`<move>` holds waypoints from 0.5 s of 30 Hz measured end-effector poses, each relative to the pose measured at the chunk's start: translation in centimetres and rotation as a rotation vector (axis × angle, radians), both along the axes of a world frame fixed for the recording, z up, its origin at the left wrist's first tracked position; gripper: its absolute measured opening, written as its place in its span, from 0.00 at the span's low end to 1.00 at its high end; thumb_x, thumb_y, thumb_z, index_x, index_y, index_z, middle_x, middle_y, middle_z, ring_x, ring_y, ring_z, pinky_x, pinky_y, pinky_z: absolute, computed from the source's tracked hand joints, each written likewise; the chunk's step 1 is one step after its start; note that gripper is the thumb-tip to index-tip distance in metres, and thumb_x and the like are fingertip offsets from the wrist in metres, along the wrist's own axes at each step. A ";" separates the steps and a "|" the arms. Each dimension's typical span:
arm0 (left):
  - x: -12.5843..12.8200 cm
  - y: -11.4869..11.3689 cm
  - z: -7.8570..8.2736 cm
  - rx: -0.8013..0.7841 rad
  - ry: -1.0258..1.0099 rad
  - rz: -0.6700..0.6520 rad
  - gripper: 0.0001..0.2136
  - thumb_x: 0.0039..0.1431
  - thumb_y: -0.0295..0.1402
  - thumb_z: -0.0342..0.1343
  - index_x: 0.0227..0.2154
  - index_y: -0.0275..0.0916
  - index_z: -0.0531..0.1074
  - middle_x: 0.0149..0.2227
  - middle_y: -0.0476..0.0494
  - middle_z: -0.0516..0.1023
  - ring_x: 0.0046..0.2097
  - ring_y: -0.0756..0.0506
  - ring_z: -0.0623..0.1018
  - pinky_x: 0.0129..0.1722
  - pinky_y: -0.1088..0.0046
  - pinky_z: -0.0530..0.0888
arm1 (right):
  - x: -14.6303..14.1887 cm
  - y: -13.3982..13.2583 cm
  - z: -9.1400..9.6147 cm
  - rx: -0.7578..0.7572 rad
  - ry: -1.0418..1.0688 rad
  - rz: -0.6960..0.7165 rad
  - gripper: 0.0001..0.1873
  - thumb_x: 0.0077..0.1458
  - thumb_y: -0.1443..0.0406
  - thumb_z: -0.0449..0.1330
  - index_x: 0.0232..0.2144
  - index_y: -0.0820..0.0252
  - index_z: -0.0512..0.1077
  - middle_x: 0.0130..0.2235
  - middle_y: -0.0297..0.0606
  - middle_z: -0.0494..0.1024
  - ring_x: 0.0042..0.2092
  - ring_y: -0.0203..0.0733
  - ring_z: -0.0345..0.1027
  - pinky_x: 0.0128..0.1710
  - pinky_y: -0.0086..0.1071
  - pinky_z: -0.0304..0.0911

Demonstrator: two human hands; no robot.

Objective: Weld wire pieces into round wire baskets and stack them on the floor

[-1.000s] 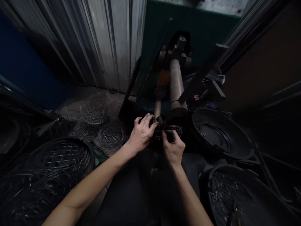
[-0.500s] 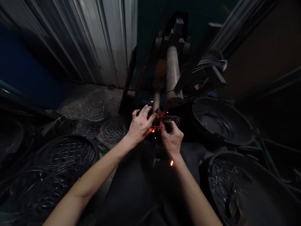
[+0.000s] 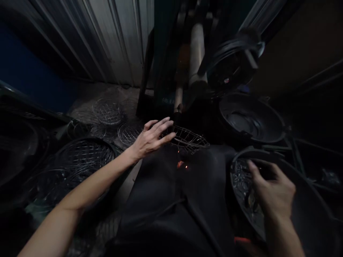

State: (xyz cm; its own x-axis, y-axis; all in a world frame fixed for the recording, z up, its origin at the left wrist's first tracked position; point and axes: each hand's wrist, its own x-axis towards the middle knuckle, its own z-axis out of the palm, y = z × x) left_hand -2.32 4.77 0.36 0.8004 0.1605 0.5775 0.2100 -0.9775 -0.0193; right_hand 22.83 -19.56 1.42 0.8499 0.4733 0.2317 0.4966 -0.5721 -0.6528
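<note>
My left hand (image 3: pixel 150 137) holds the left rim of a round wire-mesh basket (image 3: pixel 189 137), thumb under and fingers stretched over it. The basket is tilted just below the electrodes of a welding machine (image 3: pixel 187 67). A few orange sparks (image 3: pixel 180 165) glow on my dark lap beneath it. My right hand (image 3: pixel 270 191) hovers over a dark tub (image 3: pixel 302 200) at the lower right, which holds short metal wire pieces. Its fingers are curled loosely, and I see nothing in them.
A second dark tub (image 3: pixel 250 117) stands at the right behind the first. Finished wire baskets (image 3: pixel 107 110) lie on the floor at the left. A larger tub of wire rings (image 3: pixel 83 157) is nearer. Corrugated metal sheeting (image 3: pixel 107 39) forms the back wall.
My right hand let go of the basket and moved right and down over the tub of wire pieces. The welding flash has died to a few sparks. The basket now tilts in my left hand alone.
</note>
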 end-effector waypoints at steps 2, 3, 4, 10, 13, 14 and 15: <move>-2.4 -1.0 0.4 0.021 0.018 -0.061 0.18 0.60 0.27 0.52 0.53 0.45 0.62 0.59 0.38 0.64 0.63 0.43 0.60 0.57 0.62 0.58 | 0.6 -1.3 0.0 -0.033 0.069 -0.023 0.24 0.45 0.48 0.60 0.36 0.59 0.75 0.36 0.44 0.78 0.38 0.52 0.71 0.42 0.44 0.64; -3.5 -1.5 0.6 0.033 0.032 -0.084 0.19 0.59 0.27 0.52 0.53 0.48 0.61 0.59 0.41 0.64 0.63 0.44 0.61 0.58 0.64 0.58 | 0.7 -1.4 -0.2 -0.045 0.113 -0.005 0.23 0.45 0.48 0.60 0.35 0.59 0.75 0.36 0.44 0.78 0.38 0.52 0.71 0.42 0.44 0.64; -4.5 -1.9 0.7 0.048 0.043 -0.103 0.21 0.59 0.28 0.54 0.53 0.51 0.61 0.59 0.44 0.65 0.62 0.45 0.62 0.58 0.65 0.58 | 0.8 -1.3 -0.6 -0.053 0.156 0.027 0.21 0.45 0.49 0.60 0.34 0.58 0.75 0.36 0.44 0.78 0.38 0.52 0.71 0.41 0.44 0.64; -8.9 -3.5 0.2 0.016 0.062 -0.148 0.24 0.54 0.35 0.58 0.53 0.55 0.60 0.53 0.53 0.72 0.57 0.46 0.70 0.58 0.67 0.60 | -0.5 2.6 -5.3 -0.119 0.336 0.353 0.18 0.45 0.51 0.59 0.32 0.57 0.73 0.34 0.39 0.77 0.36 0.47 0.70 0.40 0.42 0.64; -10.5 -4.0 0.1 -0.060 0.102 -0.130 0.20 0.56 0.36 0.54 0.53 0.50 0.62 0.51 0.50 0.74 0.54 0.45 0.72 0.58 0.67 0.61 | -1.2 4.1 -6.0 -0.130 0.331 0.417 0.17 0.47 0.52 0.59 0.33 0.58 0.73 0.35 0.39 0.77 0.36 0.45 0.70 0.40 0.39 0.64; -11.0 -4.1 0.1 -0.100 0.102 -0.119 0.21 0.57 0.36 0.54 0.54 0.48 0.62 0.51 0.49 0.74 0.54 0.45 0.72 0.58 0.66 0.61 | -1.2 4.1 -5.8 -0.126 0.320 0.415 0.17 0.47 0.52 0.59 0.33 0.58 0.73 0.35 0.39 0.77 0.36 0.45 0.70 0.39 0.39 0.64; -11.4 -4.2 0.1 -0.151 0.092 -0.104 0.22 0.57 0.36 0.54 0.55 0.48 0.61 0.51 0.48 0.74 0.54 0.44 0.72 0.58 0.65 0.61 | -0.9 3.8 -5.4 -0.121 0.310 0.403 0.17 0.48 0.53 0.58 0.34 0.58 0.73 0.35 0.40 0.77 0.36 0.45 0.70 0.39 0.38 0.63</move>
State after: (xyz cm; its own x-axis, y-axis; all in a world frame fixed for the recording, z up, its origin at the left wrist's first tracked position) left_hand -13.74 0.60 0.50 0.8657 0.1539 0.4763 0.1123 -0.9870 0.1148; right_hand 21.88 -15.78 -3.99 0.6144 0.7851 -0.0788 0.4868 -0.4557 -0.7452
